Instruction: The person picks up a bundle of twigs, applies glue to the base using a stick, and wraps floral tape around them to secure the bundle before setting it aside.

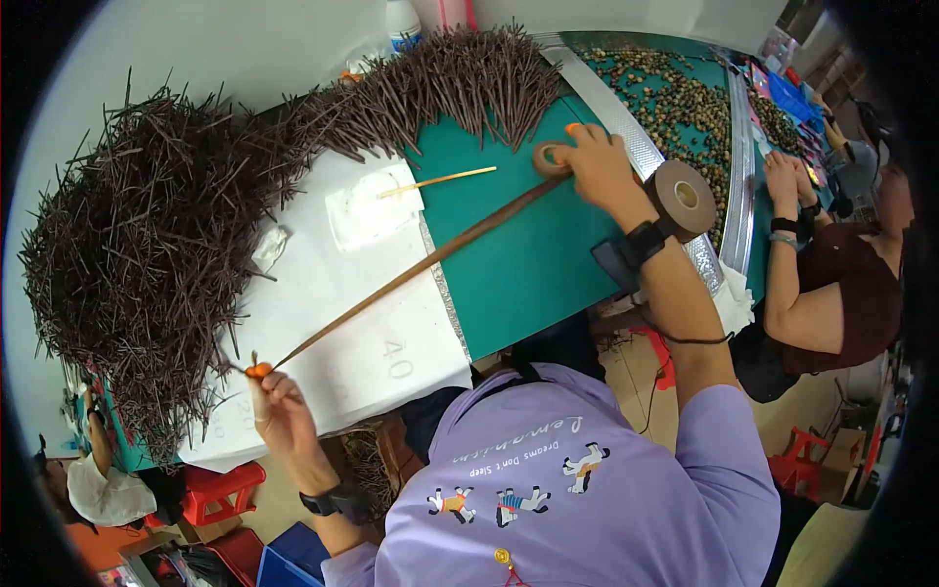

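Observation:
My left hand point(284, 416), raised over the white sheet at the near left, pinches a thin dark twig point(231, 368) between thumb and fingers. An orange cover point(258, 370) sits on one fingertip. From this pinch a long strip of brown tape point(421, 264) runs taut up to the right. Its other end leads to a small tape roll point(548, 159) gripped in my right hand point(602, 171), which also wears an orange fingertip cover. Just beside my right wrist stands a larger brown tape roll point(683, 200).
A big tangled heap of dark twigs point(147, 254) covers the left; more twigs point(489, 83) lie along the back. A wooden stick point(437, 182) rests partly on a white pad point(367, 217). Beyond a metal strip point(626, 117) are many small beads point(675, 108). People work at right and far left.

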The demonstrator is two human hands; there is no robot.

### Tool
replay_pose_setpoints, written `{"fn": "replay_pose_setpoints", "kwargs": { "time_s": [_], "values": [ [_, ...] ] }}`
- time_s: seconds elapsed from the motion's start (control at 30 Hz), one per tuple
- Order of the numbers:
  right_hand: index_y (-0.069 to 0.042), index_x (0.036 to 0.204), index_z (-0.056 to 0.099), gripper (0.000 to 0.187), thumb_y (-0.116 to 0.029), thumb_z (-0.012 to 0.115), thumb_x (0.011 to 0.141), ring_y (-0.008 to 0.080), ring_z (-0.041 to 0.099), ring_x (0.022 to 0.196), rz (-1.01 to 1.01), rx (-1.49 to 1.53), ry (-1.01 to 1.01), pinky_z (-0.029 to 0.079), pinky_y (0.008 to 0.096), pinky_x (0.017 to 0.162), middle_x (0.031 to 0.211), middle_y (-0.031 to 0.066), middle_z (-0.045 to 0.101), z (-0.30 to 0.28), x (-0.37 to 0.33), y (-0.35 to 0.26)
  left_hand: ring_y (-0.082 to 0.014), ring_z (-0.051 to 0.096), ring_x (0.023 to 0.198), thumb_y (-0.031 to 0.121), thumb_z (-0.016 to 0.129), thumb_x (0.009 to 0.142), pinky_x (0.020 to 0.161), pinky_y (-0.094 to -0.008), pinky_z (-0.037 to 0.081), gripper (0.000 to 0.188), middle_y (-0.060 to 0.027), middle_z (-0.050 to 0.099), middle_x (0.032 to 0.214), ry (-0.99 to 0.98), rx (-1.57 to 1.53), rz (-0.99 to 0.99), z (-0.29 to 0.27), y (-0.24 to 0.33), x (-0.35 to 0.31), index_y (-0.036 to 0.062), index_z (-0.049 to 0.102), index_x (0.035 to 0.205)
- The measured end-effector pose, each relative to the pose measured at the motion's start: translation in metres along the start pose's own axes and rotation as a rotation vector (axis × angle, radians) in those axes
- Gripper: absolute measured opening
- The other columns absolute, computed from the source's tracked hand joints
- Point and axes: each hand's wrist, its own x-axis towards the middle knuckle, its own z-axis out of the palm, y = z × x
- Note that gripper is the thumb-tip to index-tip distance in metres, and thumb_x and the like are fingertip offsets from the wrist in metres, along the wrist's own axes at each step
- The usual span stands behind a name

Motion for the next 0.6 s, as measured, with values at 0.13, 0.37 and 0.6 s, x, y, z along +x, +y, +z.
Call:
{"fn": "replay_pose_setpoints", "kwargs": {
  "time_s": [0.13,0.37,0.6],
  "values": [
    [-0.015,0.085,0.059,0.026,0.002,0.057,0.066,0.0271,0.046,0.100,0.085,-0.190,-0.048,0.039,0.0439,0.070,0.111,0.0060,0.047,0.023,0.008,0.029,-0.0141,0.044,0.074,0.006,0.048,0.086,0.062,-0.0216,0.038,0.021,-0.0118,0.050,0.092,0.065,-0.050,0.053,-0.022,0.024,-0.007,-0.0052,0.046,0.103],
    [-0.010,0.090,0.059,0.027,0.003,0.052,0.067,0.0277,0.047,0.097,0.021,0.282,0.127,0.038,0.0435,0.081,0.100,0.0087,0.052,-0.024,0.026,-0.023,-0.0130,0.044,0.072,0.007,0.047,0.087,0.063,-0.0211,0.039,0.020,-0.0097,0.050,0.091,0.108,0.034,0.002,-0.040,0.031,-0.014,-0.0044,0.046,0.103],
    [-0.007,0.095,0.058,0.029,-0.001,0.056,0.067,0.0272,0.047,0.093,-0.575,0.911,-0.179,0.035,0.0401,0.081,0.095,0.0080,0.053,-0.059,0.012,-0.182,-0.0114,0.048,0.074,0.008,0.050,0.086,0.065,-0.0202,0.041,0.019,-0.0087,0.053,0.094,0.194,0.088,0.117,-0.021,0.025,-0.016,-0.0025,0.050,0.101]
  ]
}}
